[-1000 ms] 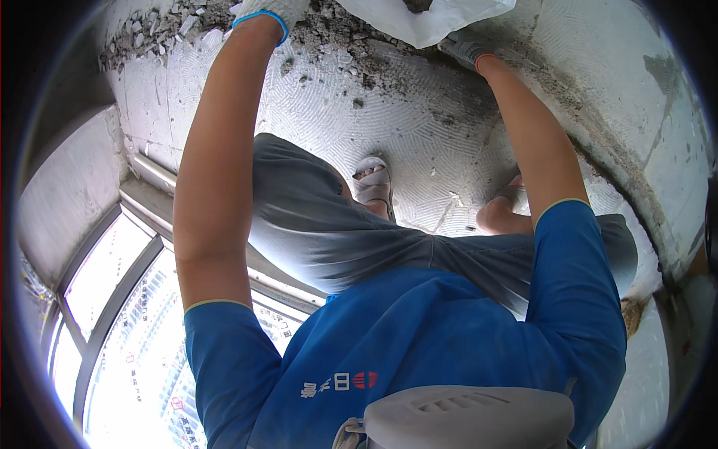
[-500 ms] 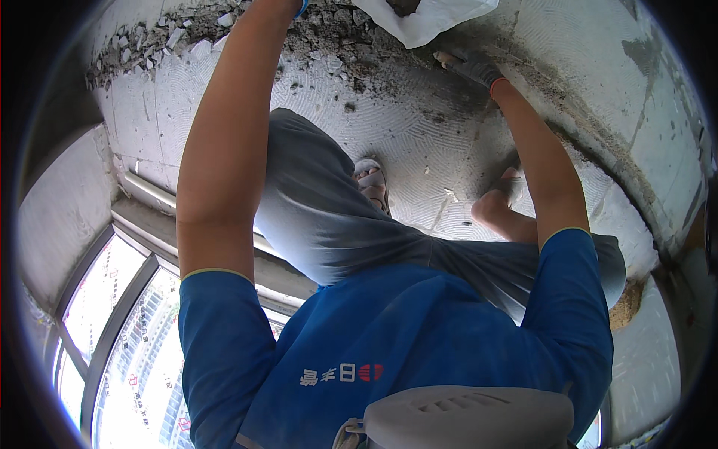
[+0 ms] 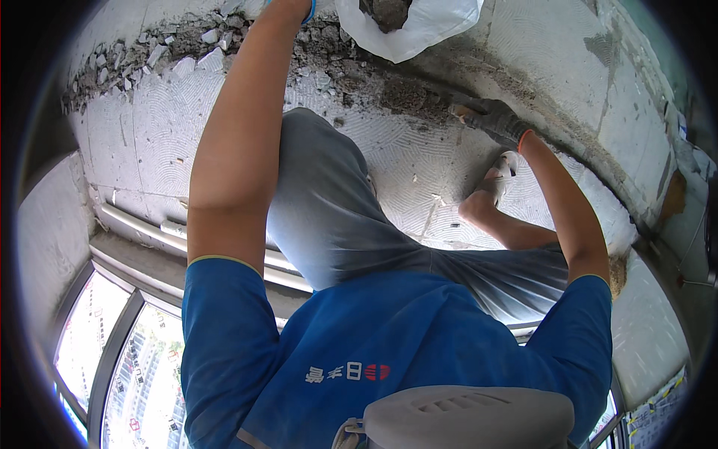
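My right hand [image 3: 495, 121] wears a dark grey work glove with an orange-red cuff. Its fingers are closed round a tool with a pale, wooden-looking handle [image 3: 465, 112]; the rest of the tool is too dark and small to name. Below it runs a strip of dark loose debris [image 3: 411, 99] on the floor. Past the upper edge of the picture lies my left hand, with only its blue glove cuff [image 3: 311, 10] showing at the wrist. Right of that cuff, a white bag [image 3: 407, 46] gapes around grey, rubble-like material [image 3: 390, 13].
Broken white chips and grey rubble [image 3: 157, 54] lie along the far left of the floor. My sandalled foot [image 3: 502, 170] stands on the ridged floor [image 3: 407, 161]. White pipes [image 3: 142, 227] run near the windows [image 3: 146, 367] at left. A rough wall [image 3: 568, 82] rises at right.
My right hand has drawn back nearer to me with the tool still in it. The view has shifted, and more of the white bag and its contents shows.
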Tool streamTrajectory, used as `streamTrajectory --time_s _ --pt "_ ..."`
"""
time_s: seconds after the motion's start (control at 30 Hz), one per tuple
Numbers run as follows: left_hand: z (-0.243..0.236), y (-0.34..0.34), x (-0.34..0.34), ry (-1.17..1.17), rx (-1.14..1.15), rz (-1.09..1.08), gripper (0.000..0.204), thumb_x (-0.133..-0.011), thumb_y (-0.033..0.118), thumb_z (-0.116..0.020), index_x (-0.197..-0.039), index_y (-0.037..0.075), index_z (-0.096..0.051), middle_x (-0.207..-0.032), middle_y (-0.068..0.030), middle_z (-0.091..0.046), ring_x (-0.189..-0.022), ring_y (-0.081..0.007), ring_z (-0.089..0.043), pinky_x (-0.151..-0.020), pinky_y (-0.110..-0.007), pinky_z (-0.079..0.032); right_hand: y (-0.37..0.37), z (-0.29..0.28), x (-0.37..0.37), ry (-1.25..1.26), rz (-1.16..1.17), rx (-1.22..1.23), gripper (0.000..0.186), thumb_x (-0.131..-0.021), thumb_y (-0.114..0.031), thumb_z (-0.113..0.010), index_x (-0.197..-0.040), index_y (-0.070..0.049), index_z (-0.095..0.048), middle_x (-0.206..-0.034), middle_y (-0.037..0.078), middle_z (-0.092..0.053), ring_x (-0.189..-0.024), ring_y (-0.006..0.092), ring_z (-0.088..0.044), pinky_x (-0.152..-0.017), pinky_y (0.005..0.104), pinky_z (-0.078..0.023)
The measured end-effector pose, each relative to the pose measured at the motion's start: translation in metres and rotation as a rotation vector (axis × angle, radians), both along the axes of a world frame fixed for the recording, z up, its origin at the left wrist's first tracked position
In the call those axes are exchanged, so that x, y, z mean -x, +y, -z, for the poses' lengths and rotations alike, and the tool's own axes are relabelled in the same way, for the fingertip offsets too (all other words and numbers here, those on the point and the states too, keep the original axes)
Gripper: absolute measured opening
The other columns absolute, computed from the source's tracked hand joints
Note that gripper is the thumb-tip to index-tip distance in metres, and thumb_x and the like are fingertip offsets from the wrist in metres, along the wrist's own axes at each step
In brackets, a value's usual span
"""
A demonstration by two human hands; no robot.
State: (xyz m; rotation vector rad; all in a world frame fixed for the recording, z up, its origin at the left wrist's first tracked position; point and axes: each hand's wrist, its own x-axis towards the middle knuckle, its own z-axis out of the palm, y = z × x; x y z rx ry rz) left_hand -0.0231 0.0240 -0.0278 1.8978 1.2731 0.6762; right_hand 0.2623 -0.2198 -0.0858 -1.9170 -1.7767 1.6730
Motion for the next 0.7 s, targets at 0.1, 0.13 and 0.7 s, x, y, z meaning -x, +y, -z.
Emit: streamTrajectory --time_s 0.1,0.13,0.7 --pt "-0.005 -0.001 -0.001 0.036 0.122 -0.034 0.027 -0.074 0.004 -0.049 -0.095 0.001 -0.065 -0.086 -0.0143 -0.067 -0.082 -0.0215 -0.062 -0.075 -0.032 -0.048 0.011 -0.038 -0.011 0.028 0.141 0.159 0.039 -0.084 -0.036 -0.063 -0.109 -0.007 -0.062 -0.082 0.008 -0.063 -0.072 0.0143 -0.057 -0.067 0.0270 -0.046" --pt "-0.012 -0.007 -0.003 0.086 0.069 -0.027 0.027 -0.074 0.004 -0.049 -0.094 0.001 -0.065 -0.086 -0.0151 -0.067 -0.082 -0.0223 -0.062 -0.075 -0.033 -0.048 0.023 -0.059 -0.013 -0.003 0.218 0.302 0.037 -0.085 -0.037 -0.063 -0.103 -0.006 -0.065 -0.071 0.004 -0.060 -0.059 0.0104 -0.053 -0.057 0.0246 -0.045" --pt "0.008 0.006 0.019 0.021 0.060 -0.111 0.025 -0.076 0.017 -0.062 -0.096 0.002 -0.066 -0.087 -0.0172 -0.068 -0.082 -0.0249 -0.064 -0.075 -0.034 -0.049 0.027 -0.011 -0.043 -0.119 0.113 0.223 0.031 -0.088 -0.035 -0.054 -0.095 -0.006 -0.063 -0.067 0.001 -0.054 -0.056 0.0090 -0.048 -0.053 0.0245 -0.042"
